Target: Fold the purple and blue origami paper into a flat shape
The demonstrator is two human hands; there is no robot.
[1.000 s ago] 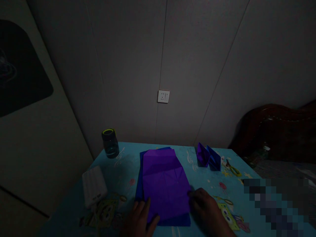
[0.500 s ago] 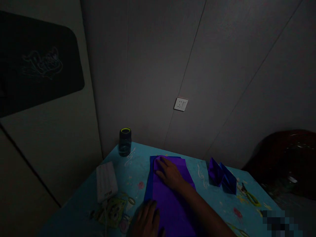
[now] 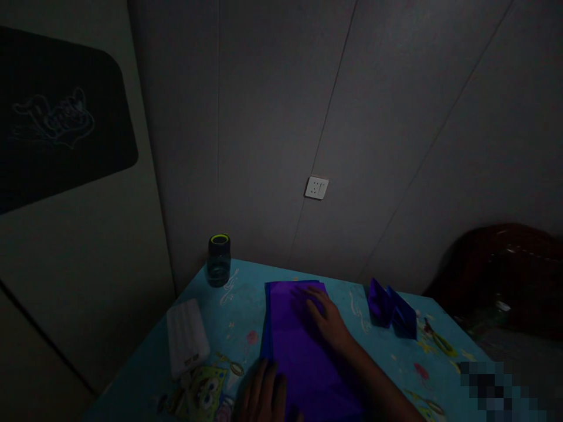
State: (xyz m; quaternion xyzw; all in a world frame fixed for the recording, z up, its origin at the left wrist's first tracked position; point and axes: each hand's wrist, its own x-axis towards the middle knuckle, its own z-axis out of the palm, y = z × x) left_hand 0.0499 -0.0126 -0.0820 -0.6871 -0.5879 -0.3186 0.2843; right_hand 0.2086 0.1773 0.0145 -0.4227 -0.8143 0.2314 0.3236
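Dim room, head view looks down at a light blue cartoon-print tablecloth (image 3: pixel 387 357) on a table pushed against a grey panelled wall (image 3: pixel 373 117).

Purple paper sheet (image 3: pixel 303 351) lies flat in the middle of the table, long axis running near to far, on top of a blue paper sheet (image 3: pixel 265 340) whose edge shows along the purple one's left side.

Right hand (image 3: pixel 328 319): palm down, fingers spread apart and flat on the far half of the purple sheet, pressing on it, not gripping anything. Forearm runs back toward the near right edge.

Left hand (image 3: pixel 264 395): at the near edge of the picture, fingers extended and loosely apart, resting on the near left corner of the purple sheet where it meets the blue one. Lower part of the hand is cut off by the picture edge, so nothing more to tell there.

Around it:
- white ribbed rectangular block (image 3: pixel 187 337), left of the paper, well clear of both hands
- dark glass jar with a yellow-green rim (image 3: pixel 219 261), far left corner of the table
- two folded paper shapes, purple and blue (image 3: pixel 391 310), touching each other, right of the sheet
- green-handled scissors (image 3: pixel 437 340), just right of the folded shapes, too dark for detail
- white wall socket (image 3: pixel 316 187) above the table
- dark wooden furniture (image 3: pixel 501 269) at far right
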